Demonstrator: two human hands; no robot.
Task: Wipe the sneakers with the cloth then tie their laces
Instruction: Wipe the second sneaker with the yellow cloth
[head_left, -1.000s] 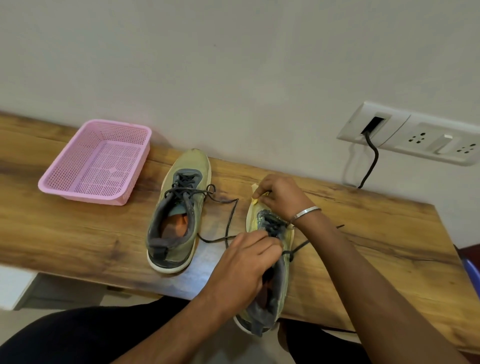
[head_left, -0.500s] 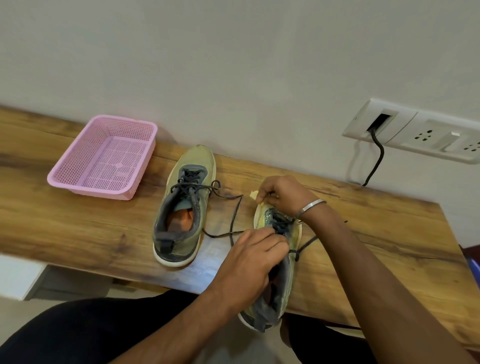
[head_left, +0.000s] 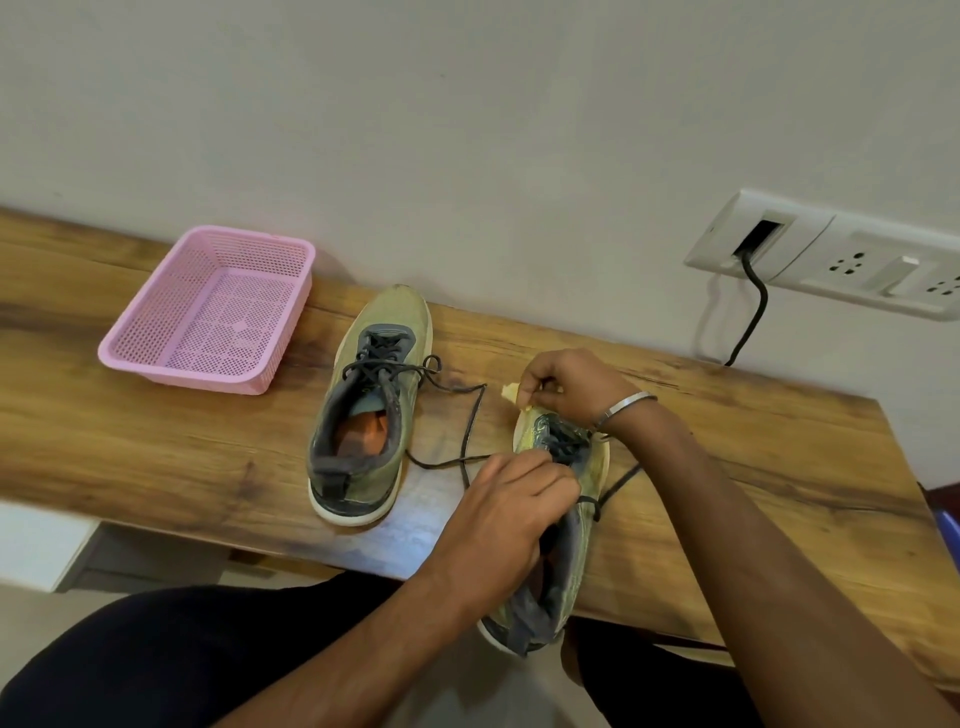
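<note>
- The near sneaker (head_left: 563, 525) lies on the front edge of the surface (head_left: 156, 447), its heel hanging out over the person's lap and its toe pointing toward the wall.
- The left hand (head_left: 511, 512) grips this sneaker at the collar, fingers curled over the opening near the tongue, and steadies it.
- The right hand (head_left: 571, 387) is curled at the toe, pinching a small yellow cloth (head_left: 511, 391) against the toe cap; only a corner of the cloth shows.
- By my judgement the wiping step is under way on this sneaker; its dark laces (head_left: 613, 486) trail loose to the right, not yet tied.
- The shoe looks light, with a soft mesh upper and a firmer pale sole; the collar will give under pressure, so the sole edge or heel counter is likely the steadier hold.
- The cloth is thin and limp and should bunch easily, so it probably needs fingertips pressed behind it.
- The laces are thin cords, likely to slip; take them near the free ends for tying.
- The far sneaker (head_left: 371, 410) sits flat just to the left, its untied lace (head_left: 470, 421) snaking across the surface toward the left hand.
- A pink basket (head_left: 156, 358) stands further left, near the wall.
</note>
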